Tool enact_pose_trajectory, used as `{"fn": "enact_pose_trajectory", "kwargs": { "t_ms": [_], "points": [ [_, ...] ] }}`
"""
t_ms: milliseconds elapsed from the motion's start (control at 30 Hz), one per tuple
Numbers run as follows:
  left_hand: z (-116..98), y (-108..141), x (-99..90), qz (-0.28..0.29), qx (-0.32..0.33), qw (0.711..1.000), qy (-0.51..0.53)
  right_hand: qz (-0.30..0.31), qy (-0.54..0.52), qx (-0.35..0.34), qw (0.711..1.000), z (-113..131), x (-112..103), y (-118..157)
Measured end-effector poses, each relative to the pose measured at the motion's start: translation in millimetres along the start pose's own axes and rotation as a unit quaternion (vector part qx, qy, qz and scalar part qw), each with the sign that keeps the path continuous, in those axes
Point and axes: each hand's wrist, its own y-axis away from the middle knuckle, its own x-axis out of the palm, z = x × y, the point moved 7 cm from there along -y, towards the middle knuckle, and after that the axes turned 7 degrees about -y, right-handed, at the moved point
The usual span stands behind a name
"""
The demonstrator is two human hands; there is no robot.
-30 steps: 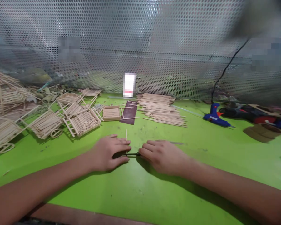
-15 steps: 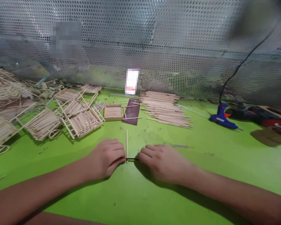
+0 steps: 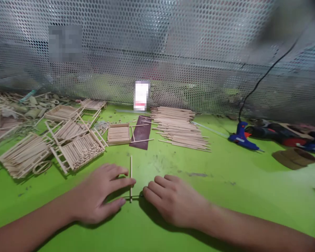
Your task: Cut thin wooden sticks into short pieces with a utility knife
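Observation:
A thin wooden stick [image 3: 131, 168] lies lengthwise on the green table in front of me. Across its near end runs a thin, dark, blade-like tool [image 3: 135, 197]; its exact kind I cannot make out. My right hand [image 3: 170, 199] is closed around the tool's right end, and the fingers hide that part. My left hand [image 3: 102, 192] is open, thumb and fingers apart. Its index fingertip is at the stick, while the thumb is beside the tool's left tip.
Beyond my hands lie a pile of thin sticks [image 3: 175, 126], a dark rectangular sheet [image 3: 141, 134] and a small stick-built tray [image 3: 118, 134]. Several stick-built carts [image 3: 81, 152] crowd the left. At right are a blue glue gun [image 3: 243, 138] and a brown curved piece [image 3: 291, 158]. Perforated metal [image 3: 173, 52] stands behind.
My left hand has opened, its fingers spreading away from the tool's left end. My right hand keeps its grip. The whole view has shifted slightly.

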Motion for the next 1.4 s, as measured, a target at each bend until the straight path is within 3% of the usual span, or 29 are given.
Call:
{"fn": "enact_pose_trajectory", "kwargs": {
  "t_ms": [167, 333, 433, 567, 667, 733, 833, 933, 1033, 1167, 1400],
  "points": [
    [-0.1, -0.5, 2.6, 0.089, 0.015, 0.996, 0.019, 0.004, -0.003, -0.010, 1.000, -4.1, 3.7, 3.0],
    [2.0, -5.7, -1.7, 0.044, 0.016, 0.999, 0.024, -0.045, 0.003, -0.028, 0.999, -6.7, -17.5, 2.8],
    [1.9, -5.9, -0.1, 0.032, 0.032, 0.999, 0.012, -0.062, -0.005, 0.059, 0.996, -37.8, -33.5, 3.2],
    [-6.4, -7.8, 1.8, 0.024, 0.059, 0.998, 0.003, -0.016, 0.027, 0.216, 0.976, -94.7, -32.9, 8.4],
    [-21.1, -10.6, 3.1, 0.018, 0.081, 0.996, 0.029, 0.030, 0.045, 0.222, 0.974, -109.5, -21.4, 7.3],
    [-32.5, -11.8, 2.4, 0.005, 0.104, 0.994, 0.045, 0.000, 0.057, 0.180, 0.982, -99.2, -20.9, 3.1],
    [-44.4, -11.3, -4.3, -0.046, 0.149, 0.988, 0.022, -0.066, 0.018, 0.093, 0.993, -63.4, -24.6, -3.3],
    [-43.4, -8.8, -13.5, -0.106, 0.170, 0.979, -0.042, -0.062, -0.081, 0.012, 0.995, -28.1, -19.9, -9.1],
    [-31.4, -8.3, -15.5, -0.113, 0.154, 0.979, -0.077, -0.047, -0.106, -0.026, 0.993, -13.7, -12.2, -12.2],
    [-15.8, -9.2, -10.6, -0.095, 0.135, 0.983, -0.075, -0.038, -0.113, -0.010, 0.993, -20.5, -4.4, -10.4],
    [-7.8, -13.3, -7.1, -0.030, 0.105, 0.994, -0.020, 0.030, -0.096, 0.126, 0.987, -42.1, -0.3, -2.5]
  ]
}}
